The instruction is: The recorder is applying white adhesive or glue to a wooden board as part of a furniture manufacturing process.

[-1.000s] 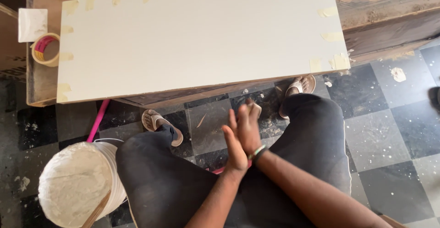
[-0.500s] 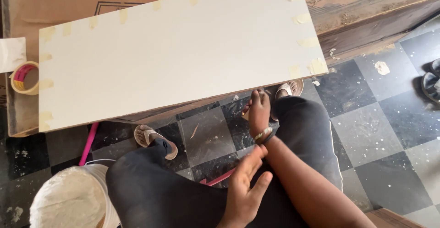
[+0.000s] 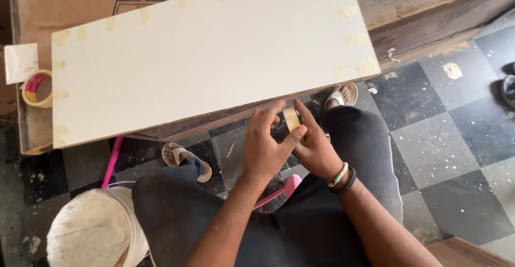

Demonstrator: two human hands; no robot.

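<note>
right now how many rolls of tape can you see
2: one roll of tape lies on the bench's left end beside the white board; a smaller tape roll sits between the left hand and right hand. Others may be hidden.

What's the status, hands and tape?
Left hand and right hand together, fingers pinching a small tape piece. White board just ahead, edges taped. Nothing in the way.

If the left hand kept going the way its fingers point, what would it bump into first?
Probably the front edge of the white board, just beyond the left hand; depth is hard to judge from above.
</note>
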